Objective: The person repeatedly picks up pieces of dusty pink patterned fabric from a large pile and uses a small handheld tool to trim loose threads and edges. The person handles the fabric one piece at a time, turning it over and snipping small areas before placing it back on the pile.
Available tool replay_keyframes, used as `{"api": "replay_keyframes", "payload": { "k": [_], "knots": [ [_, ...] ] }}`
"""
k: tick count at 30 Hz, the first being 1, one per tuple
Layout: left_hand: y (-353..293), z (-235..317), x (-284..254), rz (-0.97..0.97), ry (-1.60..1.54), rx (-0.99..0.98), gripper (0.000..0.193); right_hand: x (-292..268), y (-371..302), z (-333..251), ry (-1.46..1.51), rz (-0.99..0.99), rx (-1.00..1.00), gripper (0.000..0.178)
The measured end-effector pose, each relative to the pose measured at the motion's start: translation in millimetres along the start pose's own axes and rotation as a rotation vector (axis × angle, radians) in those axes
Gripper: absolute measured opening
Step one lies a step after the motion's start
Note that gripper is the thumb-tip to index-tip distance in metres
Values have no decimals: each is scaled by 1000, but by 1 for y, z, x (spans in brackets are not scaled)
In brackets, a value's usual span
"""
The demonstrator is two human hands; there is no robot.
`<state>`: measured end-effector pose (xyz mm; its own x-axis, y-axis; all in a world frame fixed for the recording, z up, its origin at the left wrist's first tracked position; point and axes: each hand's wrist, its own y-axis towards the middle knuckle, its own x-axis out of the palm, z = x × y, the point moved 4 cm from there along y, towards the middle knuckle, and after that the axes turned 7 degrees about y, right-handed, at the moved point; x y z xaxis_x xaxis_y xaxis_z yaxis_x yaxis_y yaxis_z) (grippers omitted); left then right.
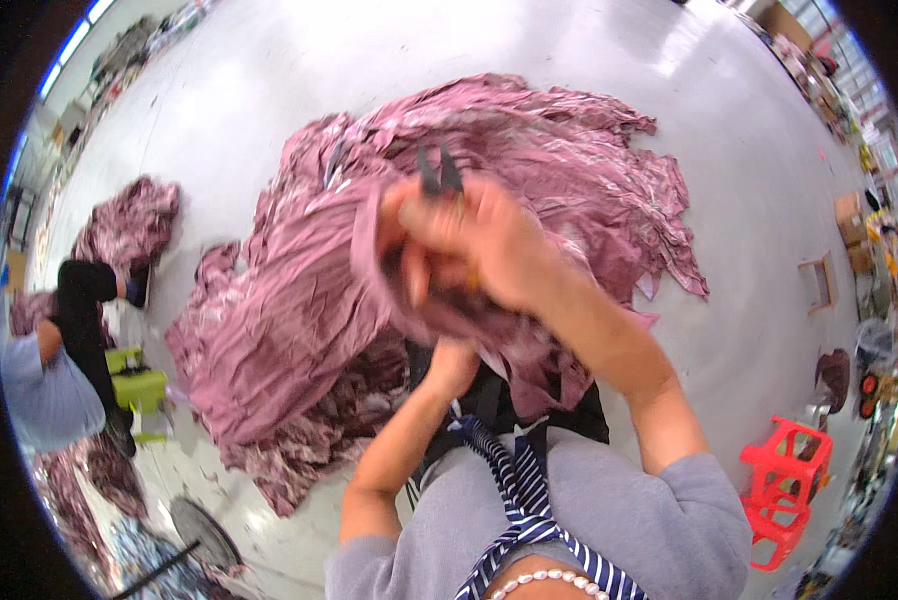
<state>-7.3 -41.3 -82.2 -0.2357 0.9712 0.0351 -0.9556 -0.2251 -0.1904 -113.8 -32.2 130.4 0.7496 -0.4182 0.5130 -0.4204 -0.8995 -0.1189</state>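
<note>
In front of my chest, my right hand [494, 240] is closed round a pair of small dark snips [439, 172], whose two blades point away from me. Motion smears this hand and the fold of fabric around it. Dusty-pink fabric [279, 330] drapes from this spot across my lap and down to the left. My left hand [456, 362] reaches up beneath the fabric, just below the right one. Cloth covers its fingers, so its grip is hidden. A large crumpled heap of the same pink fabric [589, 180] spreads over the floor ahead.
Pale glossy floor [269, 60] surrounds the heap. At left, another person [49, 390] sits beside a lime-green stool [139, 388] and more pink fabric [129, 225]. A red plastic stool [789, 465] stands at right. A round dark disc [206, 530] lies lower left. Cardboard boxes [851, 220] line the right side.
</note>
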Motion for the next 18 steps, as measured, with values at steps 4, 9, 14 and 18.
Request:
{"api": "replay_keyframes", "payload": {
  "k": [4,9,14,18],
  "knots": [
    [7,-26,-27,4,-1098,-281,30,-88,22,-1,-335,241,-214,36],
    [-5,-38,-48,54,-1208,-321,28,-166,-35,44,-487,432,-87,31],
    [-6,-48,-59,172,-1201,-290,33,-202,-87,72,-511,465,-77,18],
    [-3,-39,-87,324,-1131,-169,33,-197,-119,79,-497,420,9,14]
  ]
}}
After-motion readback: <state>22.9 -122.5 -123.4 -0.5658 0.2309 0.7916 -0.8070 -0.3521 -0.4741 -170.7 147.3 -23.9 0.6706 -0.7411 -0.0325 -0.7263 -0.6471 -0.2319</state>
